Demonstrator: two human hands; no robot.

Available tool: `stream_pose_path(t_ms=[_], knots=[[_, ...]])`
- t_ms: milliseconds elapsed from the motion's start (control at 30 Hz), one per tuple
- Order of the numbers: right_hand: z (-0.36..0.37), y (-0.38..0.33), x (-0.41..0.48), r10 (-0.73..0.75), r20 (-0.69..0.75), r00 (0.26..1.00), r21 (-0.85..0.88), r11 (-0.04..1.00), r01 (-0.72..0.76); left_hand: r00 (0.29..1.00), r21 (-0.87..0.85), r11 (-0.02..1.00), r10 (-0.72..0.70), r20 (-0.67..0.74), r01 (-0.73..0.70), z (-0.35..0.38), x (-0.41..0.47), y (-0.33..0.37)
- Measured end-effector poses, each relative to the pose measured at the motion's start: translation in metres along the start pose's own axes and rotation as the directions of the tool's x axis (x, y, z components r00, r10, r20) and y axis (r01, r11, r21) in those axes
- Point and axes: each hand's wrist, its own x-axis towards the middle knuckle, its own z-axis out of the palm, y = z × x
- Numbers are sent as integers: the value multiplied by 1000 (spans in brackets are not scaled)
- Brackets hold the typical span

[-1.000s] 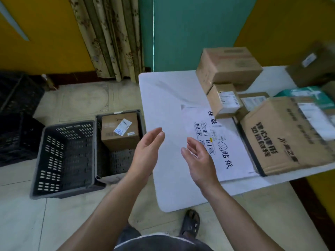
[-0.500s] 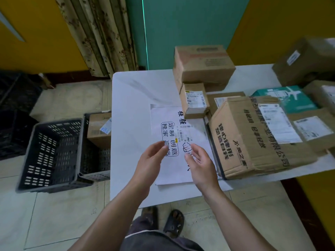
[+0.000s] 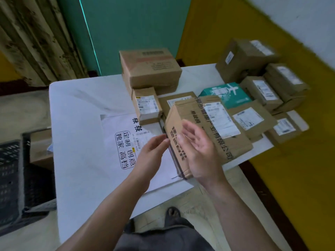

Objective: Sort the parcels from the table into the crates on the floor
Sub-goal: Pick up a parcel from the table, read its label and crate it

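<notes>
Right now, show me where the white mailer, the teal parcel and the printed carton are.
white mailer [image 3: 126,151]: head view, on its black printed characters.
teal parcel [image 3: 226,95]: head view, middle of its top face.
printed carton [image 3: 221,122]: head view, on its white shipping label.

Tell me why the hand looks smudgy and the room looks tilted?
Head view: the right hand is smeared by motion blur, the left hand sharper; same view: the wide lens tilts and bends the table and wall; light is soft, no glare.
</notes>
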Motion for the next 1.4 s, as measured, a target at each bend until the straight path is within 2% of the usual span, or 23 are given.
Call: stream_pose_path(t_ms=[167, 333, 400, 467, 533, 600, 700, 933, 1267, 1400], knots=[[-53, -7, 20, -138, -59, 989, -35, 990, 136, 998, 37, 998, 54, -32, -53, 27, 12, 3], [-129, 20, 61, -186, -98, 978, 2, 982, 187, 969, -4, 995, 93, -227, -96, 72, 27, 4], [-153, 38, 77, -151, -120, 981, 10, 988, 153, 959, -45, 994, 81, -273, -97, 90, 27, 3], [-170, 55, 93, -98, -66, 993, 1, 995, 98, 948, -59, 994, 74, -310, -97, 109, 25, 0], [-179, 71, 108, 7, 61, 998, -6, 1000, -7, 928, -55, 994, 65, -368, -91, 124, 26, -2], [-179, 79, 117, 118, 185, 976, -17, 993, -117, 910, -51, 994, 66, -409, -95, 133, 27, -5], [-175, 88, 123, 199, 280, 939, -28, 980, -199, 889, -3, 996, 83, -450, -94, 141, 27, -5], [-168, 92, 121, 242, 358, 902, 13, 965, -263, 888, 74, 993, 111, -447, -87, 142, 27, -7], [-170, 97, 95, 115, 358, 927, 74, 986, -151, 854, 78, 976, 216, -474, -203, 144, 0, -18], [-169, 101, 90, 91, 349, 932, 80, 989, -127, 853, 137, 968, 252, -457, -212, 144, -7, -17]])
